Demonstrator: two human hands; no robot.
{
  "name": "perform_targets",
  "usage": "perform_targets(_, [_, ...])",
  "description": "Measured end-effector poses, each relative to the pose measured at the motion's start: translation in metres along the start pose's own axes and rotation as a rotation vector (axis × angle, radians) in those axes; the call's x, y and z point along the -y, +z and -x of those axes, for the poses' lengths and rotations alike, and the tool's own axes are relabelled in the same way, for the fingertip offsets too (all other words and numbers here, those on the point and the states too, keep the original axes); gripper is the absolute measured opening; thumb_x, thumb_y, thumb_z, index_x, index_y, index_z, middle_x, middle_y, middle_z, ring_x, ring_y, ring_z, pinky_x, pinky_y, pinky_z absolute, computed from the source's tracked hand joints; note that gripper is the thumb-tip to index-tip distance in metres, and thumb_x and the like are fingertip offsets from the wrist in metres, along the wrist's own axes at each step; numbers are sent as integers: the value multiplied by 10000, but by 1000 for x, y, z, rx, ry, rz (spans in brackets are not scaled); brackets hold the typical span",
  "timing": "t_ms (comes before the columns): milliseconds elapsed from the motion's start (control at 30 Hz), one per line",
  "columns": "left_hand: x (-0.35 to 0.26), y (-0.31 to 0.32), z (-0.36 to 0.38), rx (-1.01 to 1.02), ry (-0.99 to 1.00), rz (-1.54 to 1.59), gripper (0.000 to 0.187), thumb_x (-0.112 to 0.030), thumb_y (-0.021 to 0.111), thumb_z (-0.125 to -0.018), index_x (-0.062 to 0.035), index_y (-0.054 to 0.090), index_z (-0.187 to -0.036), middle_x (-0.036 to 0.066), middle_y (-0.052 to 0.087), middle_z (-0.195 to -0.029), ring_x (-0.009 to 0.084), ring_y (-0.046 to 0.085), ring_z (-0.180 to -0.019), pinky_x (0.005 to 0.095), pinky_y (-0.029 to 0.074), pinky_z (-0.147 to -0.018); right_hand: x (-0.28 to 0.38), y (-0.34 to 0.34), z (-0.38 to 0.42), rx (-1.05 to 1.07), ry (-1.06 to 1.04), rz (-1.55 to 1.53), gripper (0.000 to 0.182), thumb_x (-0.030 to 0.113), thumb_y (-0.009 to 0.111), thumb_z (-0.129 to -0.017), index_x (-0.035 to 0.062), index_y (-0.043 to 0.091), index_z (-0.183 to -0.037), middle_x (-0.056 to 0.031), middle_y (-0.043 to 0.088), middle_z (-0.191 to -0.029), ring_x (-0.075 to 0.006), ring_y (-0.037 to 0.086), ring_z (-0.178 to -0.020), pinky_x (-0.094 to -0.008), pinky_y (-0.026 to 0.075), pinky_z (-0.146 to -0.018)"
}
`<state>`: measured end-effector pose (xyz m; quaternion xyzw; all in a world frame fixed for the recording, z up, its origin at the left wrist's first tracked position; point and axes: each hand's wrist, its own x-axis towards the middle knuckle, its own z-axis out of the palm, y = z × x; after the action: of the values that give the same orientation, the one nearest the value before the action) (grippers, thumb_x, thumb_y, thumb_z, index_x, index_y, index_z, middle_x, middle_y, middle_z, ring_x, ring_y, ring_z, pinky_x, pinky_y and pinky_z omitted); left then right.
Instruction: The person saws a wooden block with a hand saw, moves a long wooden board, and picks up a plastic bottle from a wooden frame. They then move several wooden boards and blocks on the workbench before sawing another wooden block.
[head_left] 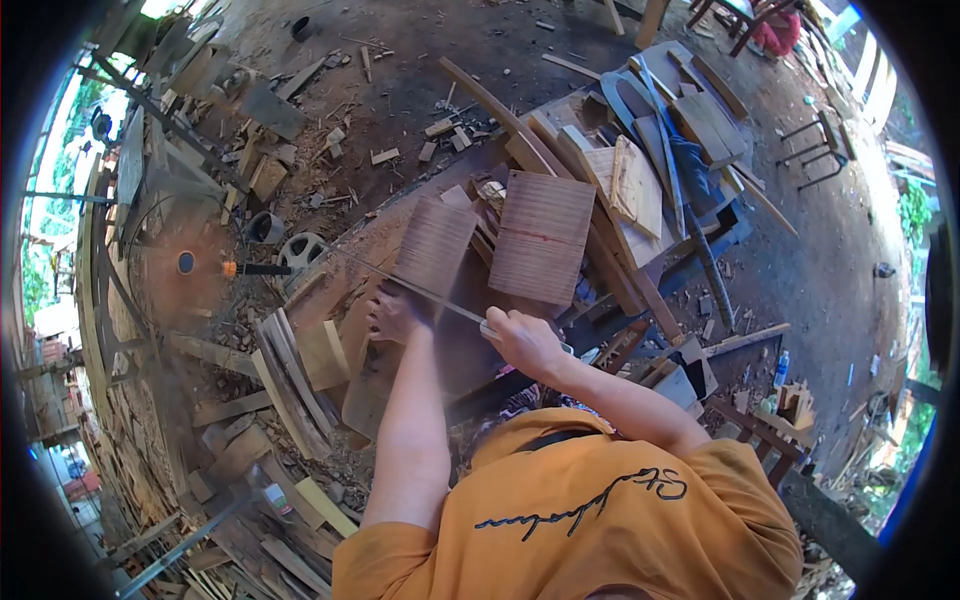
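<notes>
My right hand [524, 342] is closed around the handle end of a long, thin metal tool [440, 298]. That tool runs up and to the left, across the near edge of a striped brown wooden board [436, 242]; whether it is a saw or a file I cannot make out. Curled at the same near edge, my left hand [400, 312] grips the board, its fingers partly in shadow. A second striped board [541, 238], marked with a red line across it, lies to the right, apart from both hands.
Under the boards is a wooden workbench [375, 385]. Stacked planks and a pale wood block [637, 185] crowd its right side. A blurred spinning fan [185, 262] stands at the left. Curved wood pieces [290, 385] lean nearby, and offcuts litter the dirt floor.
</notes>
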<state>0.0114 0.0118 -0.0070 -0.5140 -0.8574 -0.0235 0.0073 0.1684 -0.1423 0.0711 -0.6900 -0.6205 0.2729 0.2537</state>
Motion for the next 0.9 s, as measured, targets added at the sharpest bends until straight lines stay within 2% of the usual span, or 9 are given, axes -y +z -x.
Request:
perform_targets(200, [-8,-9,3,20,-50,80,449,-433,287,-995,-129,602,-1098,138,575,-1170,347,511,-1128,562,306,-961,-24,-46,68,108,13,173,199,243,591,-911,73,490,-938,-176,613,-737,-369,650,-691,-457,527,-589])
perform_targets(367, [-3,-2,-1,9,-51,91,449,-440,292,-994,-140,617,-1068,132,588,-1127,337,509,-1118,540,308,-957,7,17,-23,-47,-12,0,164,163,581,-886,57,480,-959,-191,621,-750,-373,656,-689,-441,539,-588])
perform_targets(467, [-6,3,3,-97,-59,88,445,-440,294,-995,-143,618,-1062,133,590,-1109,336,516,-1094,528,309,-951,14,5,-31,31,-22,33,133,145,561,-893,63,484,-963,-196,627,-768,-373,656,-709,-446,540,-593])
perform_targets(600, [-1,9,0,-69,-8,16,436,-436,303,-993,-142,621,-1050,130,593,-1099,335,519,-1078,520,308,-942,9,-47,30,36,47,77,175,189,601,-882,77,501,-972,-165,617,-737,-342,660,-699,-435,536,-578])
perform_targets(667, [-6,-5,2,-29,-30,57,434,-432,309,-993,-137,623,-1045,129,594,-1092,338,516,-1076,519,305,-935,5,-64,47,159,118,130,184,198,602,-884,73,499,-972,-160,609,-720,-346,658,-700,-435,539,-571])
perform_targets(700, [-5,-1,3,-20,-33,45,434,-432,309,-993,-137,623,-1045,129,594,-1092,338,516,-1076,519,305,-935,5,-55,41,173,125,126,184,198,602,-884,73,499,-972,-160,609,-720,-346,658,-700,-435,539,-571])
perform_targets(767, [-4,1,3,-83,-30,78,426,-426,317,-992,-131,622,-1033,130,596,-1079,340,518,-1073,522,305,-933,6,-18,4,-33,-11,-2,175,171,589,-886,48,486,-956,-183,611,-715,-365,655,-682,-435,540,-561])
perform_targets(833, [-3,2,2,-86,-34,63,424,-425,321,-991,-129,623,-1020,129,596,-1074,341,521,-1061,517,308,-931,15,22,-49,8,-26,3,148,141,561,-895,36,476,-956,-211,620,-744,-386,653,-692,-445,541,-586])
perform_targets(900, [-6,-2,-3,-89,-24,52,421,-424,325,-989,-128,624,-1008,128,595,-1068,342,525,-1050,513,310,-929,24,12,-55,55,-24,-2,131,128,547,-898,39,477,-965,-218,624,-762,-391,653,-707,-452,540,-597])
